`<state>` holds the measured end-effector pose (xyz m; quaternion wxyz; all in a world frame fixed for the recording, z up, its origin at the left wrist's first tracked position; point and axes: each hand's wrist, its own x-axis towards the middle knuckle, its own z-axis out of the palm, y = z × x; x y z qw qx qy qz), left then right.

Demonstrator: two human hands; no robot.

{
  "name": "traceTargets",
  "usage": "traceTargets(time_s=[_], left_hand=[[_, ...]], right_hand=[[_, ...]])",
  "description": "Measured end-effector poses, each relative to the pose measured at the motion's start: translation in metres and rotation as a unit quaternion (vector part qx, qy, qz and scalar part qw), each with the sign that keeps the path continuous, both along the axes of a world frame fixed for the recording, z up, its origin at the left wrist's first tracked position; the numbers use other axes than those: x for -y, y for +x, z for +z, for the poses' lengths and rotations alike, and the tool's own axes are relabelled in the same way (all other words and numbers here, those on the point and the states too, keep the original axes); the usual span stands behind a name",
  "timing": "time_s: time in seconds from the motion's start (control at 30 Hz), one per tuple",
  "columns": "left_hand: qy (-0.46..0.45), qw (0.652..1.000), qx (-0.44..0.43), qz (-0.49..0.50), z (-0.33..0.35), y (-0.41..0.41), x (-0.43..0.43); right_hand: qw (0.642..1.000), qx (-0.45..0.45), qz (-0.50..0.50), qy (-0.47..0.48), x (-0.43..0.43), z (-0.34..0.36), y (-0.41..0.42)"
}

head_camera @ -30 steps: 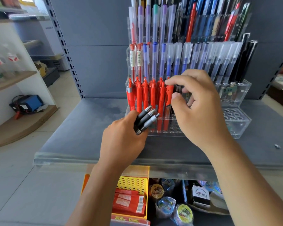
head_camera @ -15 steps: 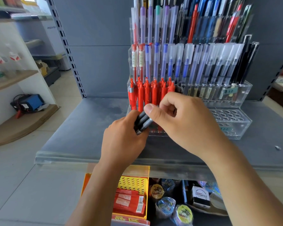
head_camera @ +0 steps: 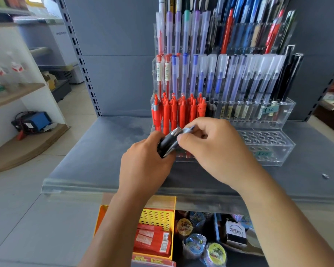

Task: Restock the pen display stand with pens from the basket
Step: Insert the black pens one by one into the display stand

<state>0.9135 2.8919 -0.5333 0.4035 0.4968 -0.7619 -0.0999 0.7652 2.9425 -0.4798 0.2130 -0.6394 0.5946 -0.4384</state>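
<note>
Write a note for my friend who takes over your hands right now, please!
Left hand grips a bundle of black pens just in front of the stand.
Right hand pinches one pen of that bundle, not yet pulled out.
Done: red pens stand in the front left holes.
Left: the black pens, likely into the empty holes at front right.

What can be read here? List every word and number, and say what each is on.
"VERSATILE": box below the shelf.
"¥ 1.0": upper tag on the stand.
"3.20", faint: lower tag on the stand.
Too small to read: barcode labels on two red-capped pens; labels on the red packs in the basket.
Blurred: print on the white cabinet, far left.
</note>
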Motion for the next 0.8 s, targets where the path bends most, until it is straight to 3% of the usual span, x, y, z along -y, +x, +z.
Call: traceTargets(time_s=[0.17,0.4,0.8], left_hand=[[0.007,1.0,0.001,0.006,0.001,0.0,-0.001],[0.015,1.0,-0.002,0.008,0.001,0.0,-0.001],[0.021,1.0,-0.007,0.007,0.003,-0.001,-0.003]], right_hand=[[0.989,0.135,-0.039,-0.053,0.002,0.003,-0.008],[0.91,0.391,-0.061,-0.122,0.004,0.016,-0.023],[0.889,0.392,-0.131,-0.198,0.011,0.01,-0.025]])
